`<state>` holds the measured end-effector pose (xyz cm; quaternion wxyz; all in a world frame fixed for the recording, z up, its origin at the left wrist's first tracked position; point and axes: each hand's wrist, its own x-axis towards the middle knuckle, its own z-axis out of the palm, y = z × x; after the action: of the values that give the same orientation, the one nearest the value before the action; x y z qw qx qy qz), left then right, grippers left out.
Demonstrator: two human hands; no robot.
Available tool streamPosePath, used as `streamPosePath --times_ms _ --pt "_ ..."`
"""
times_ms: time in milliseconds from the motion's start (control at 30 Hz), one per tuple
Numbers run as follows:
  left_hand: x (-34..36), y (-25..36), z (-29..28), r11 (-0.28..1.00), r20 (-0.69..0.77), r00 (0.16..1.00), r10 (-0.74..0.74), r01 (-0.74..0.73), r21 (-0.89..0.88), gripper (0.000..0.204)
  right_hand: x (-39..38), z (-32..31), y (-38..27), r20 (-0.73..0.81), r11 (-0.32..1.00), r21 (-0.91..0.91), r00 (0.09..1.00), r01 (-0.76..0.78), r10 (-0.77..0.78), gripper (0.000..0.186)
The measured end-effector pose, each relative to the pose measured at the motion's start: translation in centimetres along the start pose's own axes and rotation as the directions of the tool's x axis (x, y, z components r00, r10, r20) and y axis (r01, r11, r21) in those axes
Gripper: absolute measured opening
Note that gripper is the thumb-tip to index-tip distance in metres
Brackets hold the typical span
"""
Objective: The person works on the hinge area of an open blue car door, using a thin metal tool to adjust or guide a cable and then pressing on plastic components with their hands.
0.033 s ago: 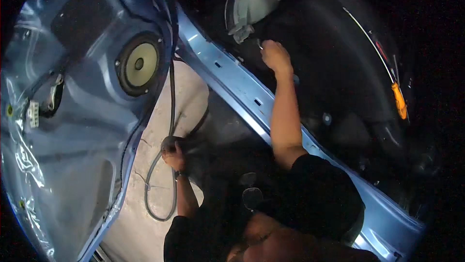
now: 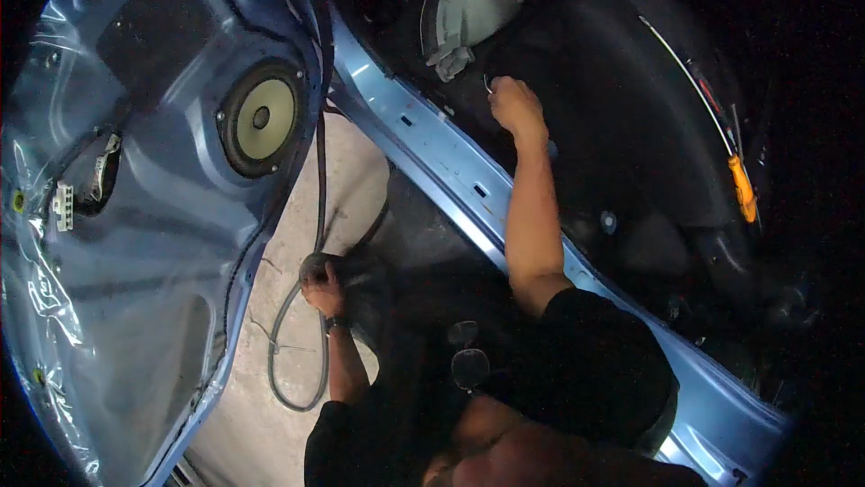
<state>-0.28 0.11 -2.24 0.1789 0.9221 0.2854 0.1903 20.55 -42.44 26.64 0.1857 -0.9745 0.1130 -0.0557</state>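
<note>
- Apparently hooked on the dark shirt (image 2: 595, 361), a pair of glasses (image 2: 470, 368) hangs at chest height, which likely frees both hands.
- Lower left, the left hand (image 2: 322, 293) curls over a dark rounded shape (image 2: 313, 265), perhaps for balance while the person leans; whether its fingers grip or merely rest, one cannot tell.
- Opposite it, the right hand (image 2: 518, 113) reaches across the blue door sill (image 2: 441, 149) into the dark interior. Its fingers are curled tight around a thin bright piece (image 2: 488, 83), probably pinched near the end for fine control.
- That piece sticks out from the fingertips just beside the lower end of a pale grey housing (image 2: 478, 14); what it is remains too small to tell.
- Farther right, an orange-handled screwdriver (image 2: 742, 190) lies along the dark interior surface, shaft pointing away and handle toward the person, seemingly set for an easy pick-up.
- Over on the left, the blue door (image 2: 171, 217) stands swung out, its round speaker (image 2: 261, 118) and white connector (image 2: 63, 208) exposed; that leaves room for the body.
- Down on the pale floor (image 2: 234, 424), a grey hose or cable (image 2: 273, 370) makes a loop below the left hand.
</note>
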Motion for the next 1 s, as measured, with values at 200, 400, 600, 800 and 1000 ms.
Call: streamPosePath --times_ms 200,400,600,800,1000 --pt "0.5 1.0 -0.7 0.957 0.037 0.995 0.092 -0.079 -0.278 0.046 0.0 2.0 2.4 -0.037 0.997 -0.073 0.999 -0.013 0.011 0.018" --pt "2.9 -3.8 2.6 0.995 -0.028 0.995 0.098 -0.098 -0.005 0.038 -0.2 1.0 0.6 -0.083 0.998 -0.032 0.995 0.049 -0.051 0.016" --pt "2.6 -4.1 4.2 0.988 -0.005 0.996 0.093 -0.092 -0.127 0.045 -0.9 3.4 1.6 -0.165 0.994 -0.027 0.980 0.107 -0.110 0.014" --pt "2.3 1.0 1.8 0.994 0.463 0.884 -0.059 0.094 -0.053 0.062 -5.1 -4.1 -0.4 -0.272 0.978 0.078 0.948 0.193 -0.165 0.020" --pt "7.4 -3.3 2.5 0.878 0.377 0.909 -0.180 -0.025 0.479 0.066 -9.8 -15.8 -7.7 -0.832 0.754 0.197 0.514 0.627 -0.210 0.013"
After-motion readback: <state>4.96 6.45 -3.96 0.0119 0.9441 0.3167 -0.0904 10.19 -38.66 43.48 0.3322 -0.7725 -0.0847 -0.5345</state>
